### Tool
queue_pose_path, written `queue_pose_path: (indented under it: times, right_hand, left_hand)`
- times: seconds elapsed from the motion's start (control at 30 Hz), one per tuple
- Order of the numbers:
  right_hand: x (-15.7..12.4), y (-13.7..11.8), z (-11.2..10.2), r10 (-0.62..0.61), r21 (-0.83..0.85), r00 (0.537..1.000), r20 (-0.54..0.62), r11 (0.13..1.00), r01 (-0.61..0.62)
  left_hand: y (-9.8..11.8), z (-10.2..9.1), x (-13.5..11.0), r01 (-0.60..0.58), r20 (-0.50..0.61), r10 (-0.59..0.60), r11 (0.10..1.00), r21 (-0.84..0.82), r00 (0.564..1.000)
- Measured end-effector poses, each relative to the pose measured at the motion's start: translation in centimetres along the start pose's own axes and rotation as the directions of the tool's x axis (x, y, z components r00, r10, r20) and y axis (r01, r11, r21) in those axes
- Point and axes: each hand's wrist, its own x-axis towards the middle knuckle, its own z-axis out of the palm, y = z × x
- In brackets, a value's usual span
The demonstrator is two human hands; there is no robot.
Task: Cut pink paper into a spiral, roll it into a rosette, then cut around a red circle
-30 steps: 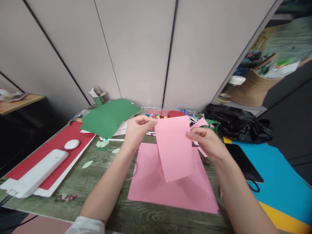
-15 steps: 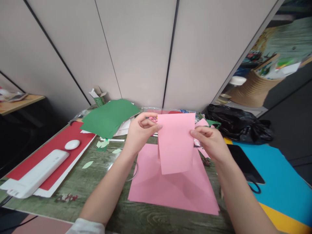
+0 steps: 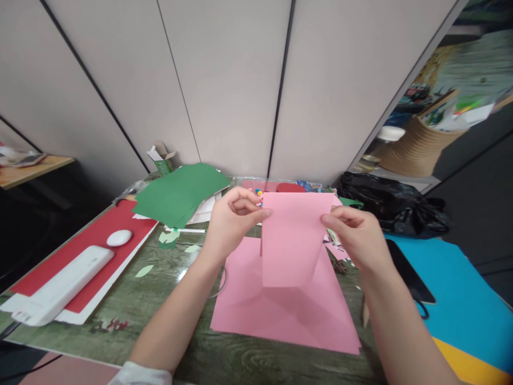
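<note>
Between my hands a folded pink sheet of paper [image 3: 294,243] is held up, its front face towards me and another layer showing behind its left edge. My left hand [image 3: 238,216] pinches its upper left edge with thumb and fingers. At the upper right edge, my right hand [image 3: 356,230] pinches it the same way. Beneath it, larger pink paper [image 3: 280,321] lies flat on the green wood-grain table [image 3: 248,361], partly covered by the raised sheet. Pink paper scraps [image 3: 336,251] lie beside my right hand.
Green paper [image 3: 182,192] lies back left. A white power strip [image 3: 66,283] and a white oval object [image 3: 119,238] rest on red paper [image 3: 30,272]. Blue paper [image 3: 460,289], a dark tablet-like slab [image 3: 409,272] and a black plastic bag [image 3: 390,206] are at right. Leaf-shaped cutouts [image 3: 144,271] lie left.
The folded pink sheet has shifted slightly right and turned, its top edge now wider in view. My right hand has moved a little right; my left hand has barely moved.
</note>
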Motion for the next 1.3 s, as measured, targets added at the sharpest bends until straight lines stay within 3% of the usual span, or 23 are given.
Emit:
queue_pose_path:
  times: [0.17, 0.27, 0.37, 0.63, 0.8, 1.07, 1.3]
  right_hand:
    - [0.0, 0.4, 0.1, -0.005, 0.084, 1.0, -0.013, 0.996, 0.007]
    - [0.1, 0.7, 0.4, 0.015, 0.132, 1.0, -0.005, 0.991, -0.014]
    - [0.2, 0.9, 0.4, 0.042, 0.149, 0.999, 0.007, 0.988, -0.043]
    - [0.4, 1.1, 0.1, 0.087, 0.126, 0.996, -0.025, 0.989, -0.083]
    - [0.4, 0.7, 0.0, 0.116, 0.032, 0.993, -0.006, 0.993, -0.115]
    - [0.4, 0.9, -0.1, 0.11, 0.033, 0.992, -0.056, 0.994, -0.108]
    - [0.4, 1.3, 0.0, 0.11, 0.043, 0.993, 0.033, 0.993, -0.112]
  left_hand:
    - [-0.1, 0.4, -0.1, -0.061, -0.024, 0.062, 0.998, 0.02, 0.998]
    - [-0.2, 0.6, -0.3, -0.163, -0.058, 0.174, 0.973, 0.162, 0.983]
    - [-0.1, 0.6, -0.4, -0.221, -0.022, 0.239, 0.926, 0.307, 0.971]
    - [0.0, -0.3, -0.2, -0.158, 0.215, 0.102, 0.952, 0.261, 0.971]
    - [0.0, -0.4, -0.3, -0.195, 0.244, 0.129, 0.944, 0.267, 0.961]
    - [0.0, -0.5, -0.5, -0.233, 0.294, 0.133, 0.911, 0.339, 0.946]
    - [0.3, -0.8, -0.2, -0.22, 0.283, 0.122, 0.913, 0.345, 0.951]
